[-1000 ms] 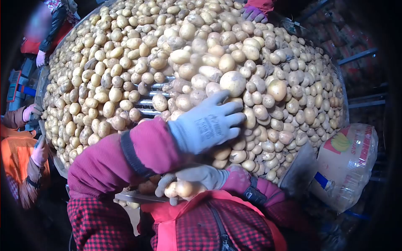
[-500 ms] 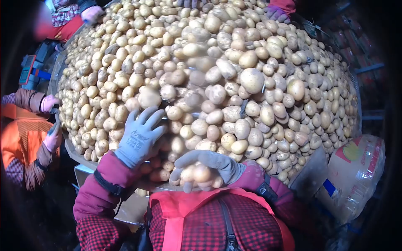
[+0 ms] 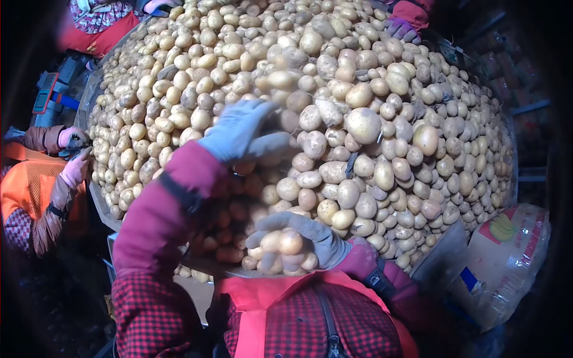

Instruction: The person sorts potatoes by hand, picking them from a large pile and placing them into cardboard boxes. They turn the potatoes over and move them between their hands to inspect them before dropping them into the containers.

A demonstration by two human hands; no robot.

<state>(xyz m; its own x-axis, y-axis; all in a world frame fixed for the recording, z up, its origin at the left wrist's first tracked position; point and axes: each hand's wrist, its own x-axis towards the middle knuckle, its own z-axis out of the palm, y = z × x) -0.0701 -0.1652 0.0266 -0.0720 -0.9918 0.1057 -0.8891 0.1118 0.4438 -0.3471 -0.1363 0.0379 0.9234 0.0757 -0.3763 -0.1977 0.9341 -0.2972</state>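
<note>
A large heap of pale yellow potatoes (image 3: 382, 119) covers a round sorting table. My left hand (image 3: 245, 131), in a grey glove, reaches up onto the heap with its fingers spread over the potatoes. Close to my chest, my right hand (image 3: 298, 238), also in a grey glove, curls around several small potatoes (image 3: 285, 244) at the near edge of the table. My sleeves are maroon over a red checked jacket and a red apron.
The table's metal rim (image 3: 101, 212) runs along the left. A person in an orange vest (image 3: 30, 191) with pink gloves stands at the left. Other gloved hands (image 3: 401, 27) work at the far side. A plastic-wrapped sack (image 3: 507, 262) lies at the lower right.
My left hand swept from the right of the heap down to the left, then rose to the middle of the pile. My right hand has stayed closed on its small potatoes.
</note>
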